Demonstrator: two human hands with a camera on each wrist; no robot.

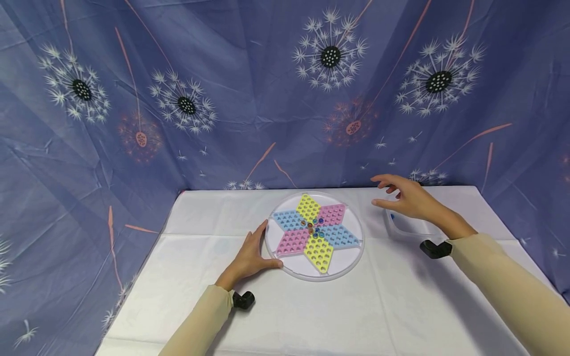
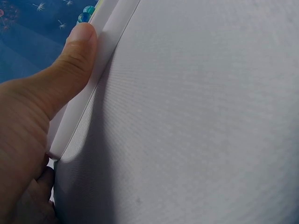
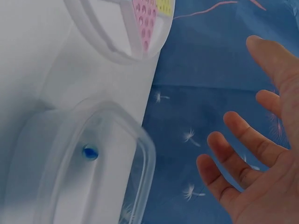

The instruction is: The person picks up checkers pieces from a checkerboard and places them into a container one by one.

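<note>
White cloth on the table (image 1: 338, 316), a few creases; blue curtain (image 1: 254, 59) behind and at both sides, wrinkled, printed with white and coral dandelions.

Board (image 1: 345, 259): round white plastic, raised rim, mid-table toward the far edge. Six-point star on it, two points each yellow, pink and light blue, all dimpled with holes. Glass marbles (image 1: 310, 225), blue-toned and brown, clustered round the centre.

Box (image 3: 148, 154): clear plastic, rounded corners, right of the board and apart from it. One blue marble (image 3: 90, 152) visible inside.

Left hand (image 1: 251, 253) holds the board's left rim, thumb on the near side, fingers curved along the farther edge. Right hand (image 1: 407, 198) is up in the air by the box, fingers loosely bent, thumb apart, nothing held; from the head view it covers part of the box.

Black wrist cams (image 1: 436, 249) below both cuffs; beige sleeves (image 1: 507, 291). Right arm shades the cloth near the box. Left wrist view is mostly plain cloth; thumb hides part of the rim.
</note>
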